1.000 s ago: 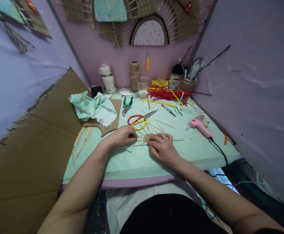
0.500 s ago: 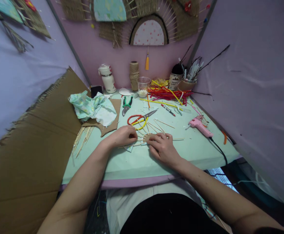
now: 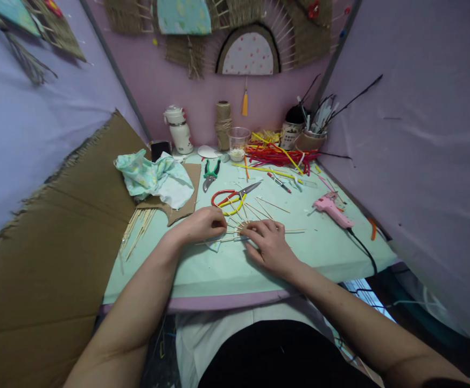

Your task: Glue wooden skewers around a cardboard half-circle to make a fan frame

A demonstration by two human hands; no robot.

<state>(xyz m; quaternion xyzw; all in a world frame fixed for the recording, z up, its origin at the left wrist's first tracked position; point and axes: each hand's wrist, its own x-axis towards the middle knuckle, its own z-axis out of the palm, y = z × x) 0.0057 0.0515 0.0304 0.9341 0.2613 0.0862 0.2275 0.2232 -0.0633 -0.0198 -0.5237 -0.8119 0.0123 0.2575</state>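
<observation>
Thin wooden sticks spread outward like a fan from a small base that lies between my hands, mostly under my right fingers. My left hand is closed at the left side of this fan, its fingertips pinched on a stick. From the right, my right hand reaches over the base, fingers bent and closed on the sticks' inner ends. Just beyond the fan lie scissors with red and yellow handles. A small scrap of patterned cloth sits below my left fingers.
Green-handled pruning shears and crumpled cloth on cardboard lie left. More sticks are at the left edge. A pink glue gun with a cord rests right. Red pipe cleaners, a cup and twine stand behind.
My right fingers have shifted slightly left over the fan's base and now hide more of its brown cardboard. My left hand stays nearly in place. The view has moved a little.
</observation>
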